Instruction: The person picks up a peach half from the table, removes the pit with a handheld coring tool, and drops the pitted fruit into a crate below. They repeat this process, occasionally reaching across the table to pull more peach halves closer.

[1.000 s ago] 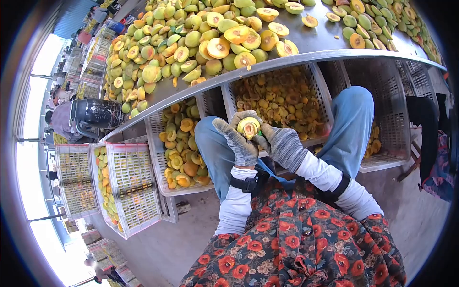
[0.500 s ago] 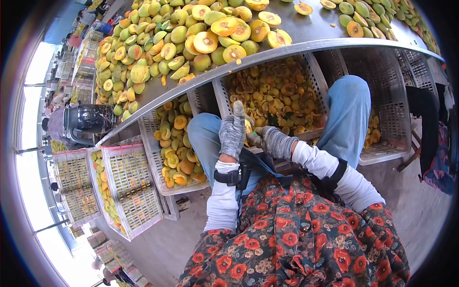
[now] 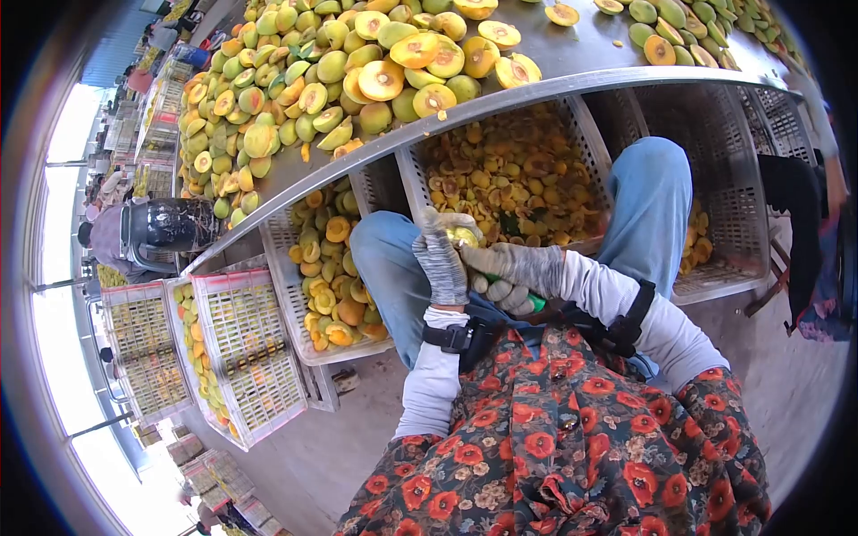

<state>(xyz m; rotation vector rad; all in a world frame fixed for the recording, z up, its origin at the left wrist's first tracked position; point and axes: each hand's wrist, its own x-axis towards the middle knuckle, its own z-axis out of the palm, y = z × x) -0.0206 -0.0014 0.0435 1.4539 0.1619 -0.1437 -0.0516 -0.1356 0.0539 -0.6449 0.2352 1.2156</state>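
Head view: a seated worker's gloved left hand (image 3: 444,261) curls around a fruit half (image 3: 461,235) above the knees, just in front of a crate (image 3: 595,152) of orange pieces. The gloved right hand (image 3: 511,272), just beside it, is closed on a green-handled tool (image 3: 534,304). Cut fruit covers the steel table (image 3: 572,55).

A long metal table (image 3: 581,71) with a curved steel edge runs across the top, and white slatted plastic crates (image 3: 733,179) sit in a row beneath it. More crates (image 3: 241,344) stand tilted on the grey concrete floor (image 3: 322,456) to the left. Strong daylight comes through tall windows (image 3: 54,330) along the left side and washes that edge out. Further rows of tables (image 3: 152,116) run toward a blue surface (image 3: 112,45) at the upper left.
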